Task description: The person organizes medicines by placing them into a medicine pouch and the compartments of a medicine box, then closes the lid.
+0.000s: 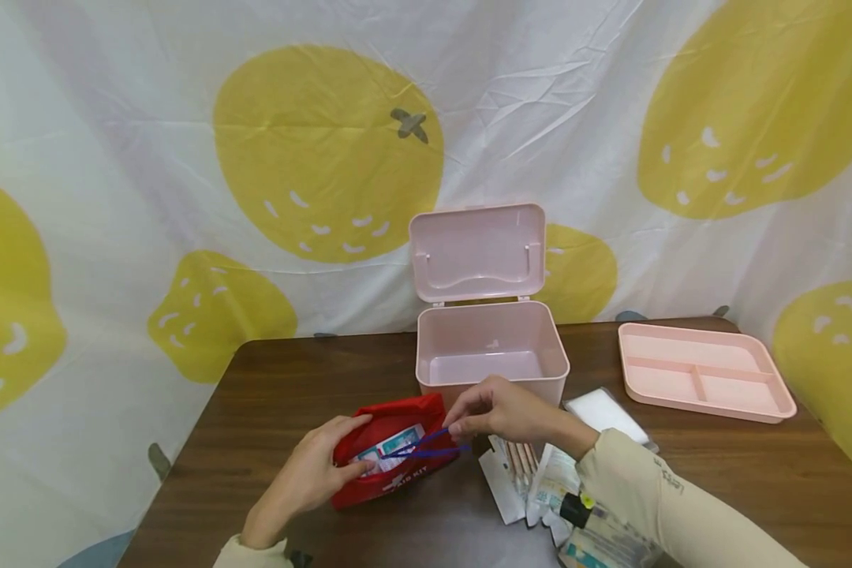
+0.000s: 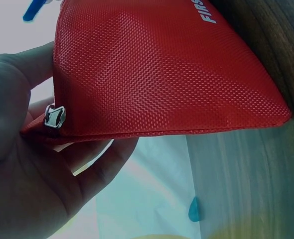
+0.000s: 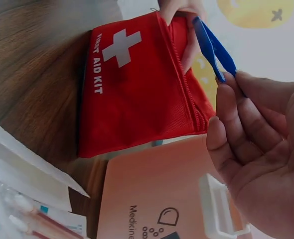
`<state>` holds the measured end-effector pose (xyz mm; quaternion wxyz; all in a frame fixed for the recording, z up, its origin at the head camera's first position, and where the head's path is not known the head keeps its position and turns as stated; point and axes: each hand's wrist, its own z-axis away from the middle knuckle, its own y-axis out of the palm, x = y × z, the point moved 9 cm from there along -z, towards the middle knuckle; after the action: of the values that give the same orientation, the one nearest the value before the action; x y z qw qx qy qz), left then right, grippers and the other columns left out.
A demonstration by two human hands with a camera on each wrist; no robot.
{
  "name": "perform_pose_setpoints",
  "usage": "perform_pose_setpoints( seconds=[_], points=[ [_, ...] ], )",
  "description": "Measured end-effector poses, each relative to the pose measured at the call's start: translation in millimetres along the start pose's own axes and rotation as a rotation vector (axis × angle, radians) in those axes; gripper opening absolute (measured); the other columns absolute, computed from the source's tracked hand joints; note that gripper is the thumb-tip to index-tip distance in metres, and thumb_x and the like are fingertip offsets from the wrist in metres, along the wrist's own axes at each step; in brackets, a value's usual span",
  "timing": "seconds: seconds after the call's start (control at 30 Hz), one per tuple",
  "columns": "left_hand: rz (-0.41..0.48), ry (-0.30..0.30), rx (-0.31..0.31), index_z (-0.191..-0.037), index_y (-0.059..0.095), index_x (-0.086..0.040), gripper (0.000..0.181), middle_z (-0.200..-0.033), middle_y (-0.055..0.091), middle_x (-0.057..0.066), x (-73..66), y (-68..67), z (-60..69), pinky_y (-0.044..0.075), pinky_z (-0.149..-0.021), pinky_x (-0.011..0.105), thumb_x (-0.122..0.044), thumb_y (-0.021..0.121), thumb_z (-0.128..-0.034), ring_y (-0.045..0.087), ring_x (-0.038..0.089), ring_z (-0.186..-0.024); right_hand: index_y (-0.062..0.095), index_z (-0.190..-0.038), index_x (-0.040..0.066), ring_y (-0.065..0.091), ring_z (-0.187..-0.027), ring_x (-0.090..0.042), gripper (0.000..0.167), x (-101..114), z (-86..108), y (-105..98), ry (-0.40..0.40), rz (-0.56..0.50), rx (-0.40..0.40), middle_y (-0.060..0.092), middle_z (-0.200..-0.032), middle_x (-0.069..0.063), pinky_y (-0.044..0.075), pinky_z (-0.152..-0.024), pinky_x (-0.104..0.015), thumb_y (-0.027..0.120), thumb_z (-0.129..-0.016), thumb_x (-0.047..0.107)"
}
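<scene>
My left hand [image 1: 311, 464] grips the red first aid pouch [image 1: 358, 495] by its left end, thumb at the near edge and fingers on the far side. The pouch's zipped mouth gapes, and small white-and-teal packets [image 1: 401, 439] show inside. Its zipper pull [image 2: 55, 117] hangs beside the palm in the left wrist view. My right hand [image 1: 502, 412] pinches blue tweezers [image 3: 207, 47] between thumb and fingertips. In the right wrist view, the tweezers are beyond the pouch's opening, their two arms spread apart.
Behind the pouch stands a pink medicine box [image 1: 493, 335] with its lid up. A pink divided tray [image 1: 734, 359] lies at the right. Cotton swabs [image 1: 521, 461], a white pad pack [image 1: 606, 413] and a clear bottle [image 1: 607, 536] lie near my right forearm.
</scene>
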<state>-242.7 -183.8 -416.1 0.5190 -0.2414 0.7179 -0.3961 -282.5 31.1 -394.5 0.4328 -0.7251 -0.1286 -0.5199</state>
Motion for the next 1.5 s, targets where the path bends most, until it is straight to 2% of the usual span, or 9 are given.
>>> perform_pose_setpoints(
  seconds=[0.27, 0.37, 0.57, 0.67, 0.9, 1.23, 1.5],
  points=[
    [-0.006, 0.038, -0.003, -0.133, 0.061, -0.011, 0.058, -0.117, 0.066, 0.002, -1.9, 0.1, 0.2, 0.057, -0.085, 0.038, -0.025, 0.082, -0.0811, 0.064, 0.019, -0.103, 0.076, -0.103, 0.003, 0.067, -0.075, -0.016, 0.017, 2.6, -8.0, -4.1, 0.046, -0.054, -0.034, 0.075, -0.088, -0.004, 0.059, -0.074, -0.044, 0.068, -0.094, 0.015],
    [-0.009, 0.058, -0.007, -0.133, 0.061, -0.01, 0.058, -0.117, 0.066, 0.002, -3.4, -0.1, 0.2, 0.056, -0.086, 0.039, -0.026, 0.082, -0.0817, 0.064, 0.02, -0.103, 0.076, -0.102, 0.002, 0.066, -0.073, -0.016, 0.018, 3.6, -11.1, -3.4, 0.054, -0.053, -0.048, 0.074, -0.088, -0.003, 0.059, -0.072, -0.04, 0.069, -0.093, 0.015],
    [-0.008, 0.052, -0.001, -0.133, 0.061, -0.011, 0.057, -0.117, 0.066, 0.002, -2.7, 0.6, -0.3, 0.056, -0.087, 0.039, -0.026, 0.082, -0.0818, 0.064, 0.019, -0.104, 0.077, -0.1, 0.005, 0.065, -0.074, -0.012, 0.015, 11.2, -18.0, -0.8, 0.068, -0.017, -0.074, 0.074, -0.088, -0.001, 0.058, -0.07, -0.032, 0.072, -0.091, 0.017],
    [-0.009, 0.062, -0.001, -0.133, 0.061, -0.011, 0.057, -0.116, 0.066, 0.001, -4.1, 0.1, -0.6, 0.056, -0.087, 0.04, -0.027, 0.082, -0.0818, 0.064, 0.019, -0.103, 0.078, -0.098, 0.008, 0.063, -0.076, -0.01, 0.013, 16.2, -20.9, 0.6, 0.053, 0.028, -0.081, 0.074, -0.088, 0.001, 0.056, -0.072, -0.027, 0.073, -0.09, 0.018],
    [-0.015, 0.072, -0.007, -0.133, 0.061, -0.011, 0.058, -0.116, 0.066, 0.001, -5.0, -0.6, 0.0, 0.054, -0.09, 0.042, -0.026, 0.082, -0.0816, 0.064, 0.019, -0.104, 0.079, -0.094, 0.013, 0.059, -0.08, -0.006, 0.008, 27.3, -27.3, 4.9, -0.009, 0.163, -0.107, 0.073, -0.087, 0.009, 0.051, -0.076, -0.025, 0.074, -0.089, 0.017],
    [-0.023, 0.069, -0.003, -0.134, 0.06, -0.011, 0.057, -0.117, 0.066, 0.0, -4.6, -0.7, 0.1, 0.053, -0.093, 0.045, -0.023, 0.082, -0.082, 0.063, 0.019, -0.106, 0.079, -0.095, 0.015, 0.059, -0.081, -0.009, 0.008, 37.7, -34.9, 15.3, -0.027, 0.274, -0.099, 0.073, -0.087, 0.007, 0.052, -0.078, -0.024, 0.074, -0.089, 0.014],
    [-0.016, 0.06, 0.004, -0.134, 0.06, -0.011, 0.058, -0.118, 0.065, 0.002, -5.1, -0.3, 0.3, 0.054, -0.091, 0.043, -0.025, 0.082, -0.0824, 0.064, 0.02, -0.105, 0.078, -0.098, 0.012, 0.061, -0.082, -0.011, 0.01, 35.6, -39.8, 26.1, -0.039, 0.338, -0.085, 0.074, -0.093, 0.002, 0.054, -0.077, -0.022, 0.073, -0.089, 0.012]
  ],
)
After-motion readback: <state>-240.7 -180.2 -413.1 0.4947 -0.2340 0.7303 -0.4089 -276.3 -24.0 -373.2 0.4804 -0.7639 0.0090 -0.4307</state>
